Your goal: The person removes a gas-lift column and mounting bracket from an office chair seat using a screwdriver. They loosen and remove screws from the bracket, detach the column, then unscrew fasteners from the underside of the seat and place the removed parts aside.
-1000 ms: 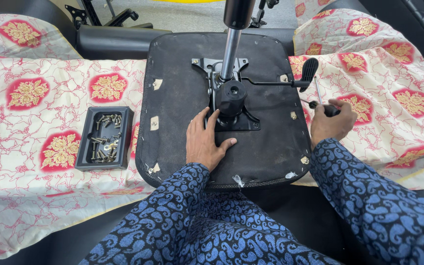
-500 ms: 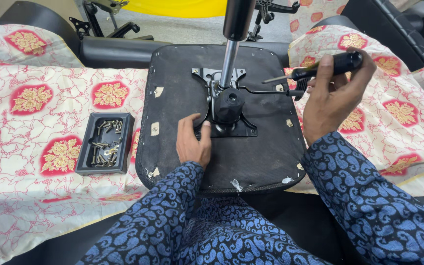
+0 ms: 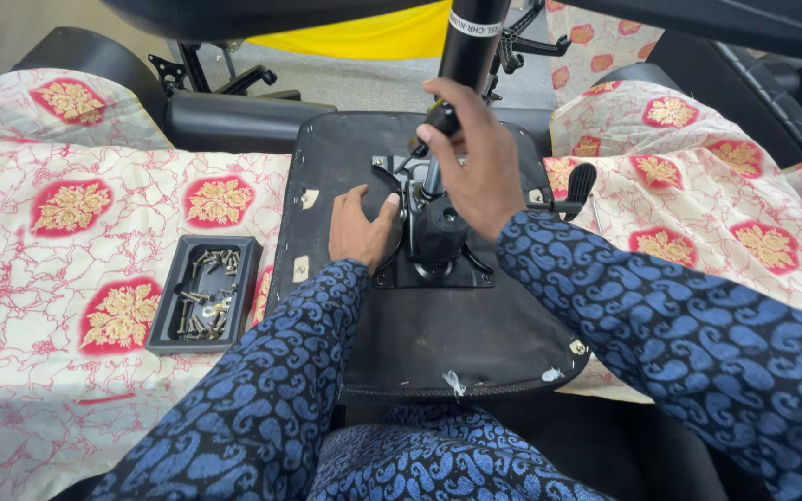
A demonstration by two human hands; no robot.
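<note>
On the seat base, left hand beside mechanism, right hand gripping screwdriver

A white-and-red flowered cloth carries an upturned black seat base and a black screw tray.

bright, even indoor light from above, soft shadows under the hands, no glare; centre sharp, edges slightly stretched by the wide lens

In the middle of the frame, the left hand lies flat on the black chair seat. The right hand holds a black screwdriver above the metal plate. A tray of screws sits at the left.
</note>
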